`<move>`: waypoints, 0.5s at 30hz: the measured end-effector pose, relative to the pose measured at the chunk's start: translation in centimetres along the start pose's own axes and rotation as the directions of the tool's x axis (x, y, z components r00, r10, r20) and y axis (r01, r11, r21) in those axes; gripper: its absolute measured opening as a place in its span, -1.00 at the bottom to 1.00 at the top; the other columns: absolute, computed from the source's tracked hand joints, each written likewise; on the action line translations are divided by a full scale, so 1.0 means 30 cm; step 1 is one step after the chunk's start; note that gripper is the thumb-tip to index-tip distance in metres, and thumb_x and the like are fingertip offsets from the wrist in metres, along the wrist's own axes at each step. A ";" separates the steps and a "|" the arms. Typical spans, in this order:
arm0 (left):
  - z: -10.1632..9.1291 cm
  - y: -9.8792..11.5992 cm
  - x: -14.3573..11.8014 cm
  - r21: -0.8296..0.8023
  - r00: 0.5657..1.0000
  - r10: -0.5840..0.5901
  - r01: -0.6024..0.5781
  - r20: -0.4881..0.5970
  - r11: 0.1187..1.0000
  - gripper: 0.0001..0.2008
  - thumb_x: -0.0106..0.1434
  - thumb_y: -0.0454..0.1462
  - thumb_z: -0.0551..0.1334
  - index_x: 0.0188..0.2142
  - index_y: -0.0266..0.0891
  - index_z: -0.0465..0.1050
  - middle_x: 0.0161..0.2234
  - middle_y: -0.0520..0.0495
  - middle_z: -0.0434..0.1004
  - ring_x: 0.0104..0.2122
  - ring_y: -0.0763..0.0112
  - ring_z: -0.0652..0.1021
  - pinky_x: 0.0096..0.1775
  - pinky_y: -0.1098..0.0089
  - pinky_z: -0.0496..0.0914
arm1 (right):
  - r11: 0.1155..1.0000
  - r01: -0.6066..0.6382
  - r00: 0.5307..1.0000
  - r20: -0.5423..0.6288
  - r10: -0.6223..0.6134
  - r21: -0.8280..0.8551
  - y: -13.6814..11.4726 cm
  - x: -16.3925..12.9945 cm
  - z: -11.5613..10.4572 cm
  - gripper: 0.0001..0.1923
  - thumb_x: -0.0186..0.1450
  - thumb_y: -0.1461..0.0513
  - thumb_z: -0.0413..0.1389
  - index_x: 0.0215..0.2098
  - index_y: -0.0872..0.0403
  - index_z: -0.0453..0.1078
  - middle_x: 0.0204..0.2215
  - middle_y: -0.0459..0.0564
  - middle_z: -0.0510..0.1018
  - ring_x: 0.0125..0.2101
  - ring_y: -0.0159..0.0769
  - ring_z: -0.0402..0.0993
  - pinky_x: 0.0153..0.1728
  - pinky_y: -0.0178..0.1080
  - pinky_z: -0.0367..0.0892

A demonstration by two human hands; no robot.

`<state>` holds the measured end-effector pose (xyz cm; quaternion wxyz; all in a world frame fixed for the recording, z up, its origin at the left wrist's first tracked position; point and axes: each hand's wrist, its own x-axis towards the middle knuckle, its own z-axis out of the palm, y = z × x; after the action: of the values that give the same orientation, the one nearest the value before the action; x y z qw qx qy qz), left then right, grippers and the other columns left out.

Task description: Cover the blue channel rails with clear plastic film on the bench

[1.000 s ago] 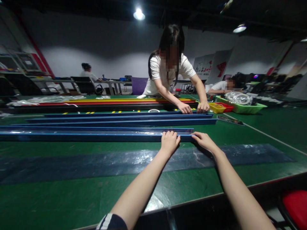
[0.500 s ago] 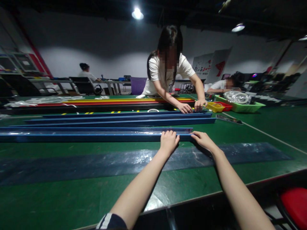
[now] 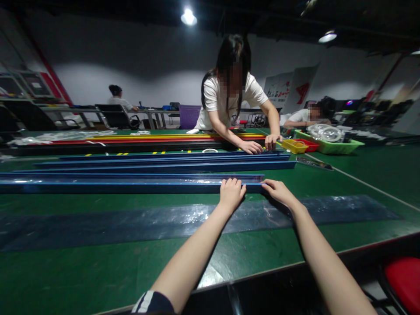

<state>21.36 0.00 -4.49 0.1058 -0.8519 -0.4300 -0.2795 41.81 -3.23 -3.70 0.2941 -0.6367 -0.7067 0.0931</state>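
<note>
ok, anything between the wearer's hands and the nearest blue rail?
Nothing visible. The left hand rests curled on the nearest blue rail near its right end, and the right hand touches that end with its fingertips. The dark plastic strip lies under the forearms, not between.

A workshop hall: long green worktables (image 3: 361, 170), stacked blue profiles (image 3: 131, 183), parts trays (image 3: 331, 148), co-workers (image 3: 229, 96) at benches.

A long, narrow blue metal channel (image 3: 131, 187) lies flat along the green table, parallel to its near edge and set well back from it, with clear glossy film over its open top. Its right end sits near the table's middle.
</note>
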 end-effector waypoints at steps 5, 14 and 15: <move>-0.003 0.000 -0.001 0.001 1.000 -0.002 0.002 0.003 1.000 -0.67 0.32 -0.15 -0.07 -0.34 -0.25 0.38 -0.32 -0.11 0.48 -0.26 0.28 0.41 -0.20 0.25 0.15 | 1.000 -0.018 1.000 0.001 0.018 0.005 -0.009 -0.003 -0.001 -0.66 0.21 0.06 -0.09 -0.35 0.09 0.42 -0.37 0.00 0.55 -0.37 -0.26 0.41 -0.31 -0.28 0.24; -0.005 0.000 -0.002 -0.016 1.000 -0.005 0.005 0.014 1.000 -0.68 0.32 -0.16 -0.06 -0.34 -0.25 0.39 -0.31 -0.12 0.47 -0.24 0.27 0.41 -0.20 0.25 0.15 | 1.000 -0.013 1.000 0.001 0.013 0.027 -0.005 -0.001 0.002 -0.65 0.21 0.05 -0.09 -0.34 0.09 0.42 -0.34 0.02 0.55 -0.34 -0.24 0.42 -0.27 -0.26 0.24; -0.005 -0.001 -0.002 -0.014 1.000 -0.004 0.004 0.012 1.000 -0.68 0.32 -0.15 -0.06 -0.34 -0.25 0.39 -0.31 -0.11 0.47 -0.25 0.27 0.41 -0.20 0.25 0.15 | 1.000 -0.012 1.000 0.003 0.012 0.027 -0.005 -0.001 0.002 -0.66 0.21 0.05 -0.09 -0.34 0.09 0.42 -0.34 0.02 0.55 -0.33 -0.24 0.42 -0.27 -0.26 0.23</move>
<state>21.26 -0.09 -4.41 0.0967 -0.8535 -0.4304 -0.2774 41.66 -3.27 -3.69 0.3011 -0.6367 -0.7021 0.1050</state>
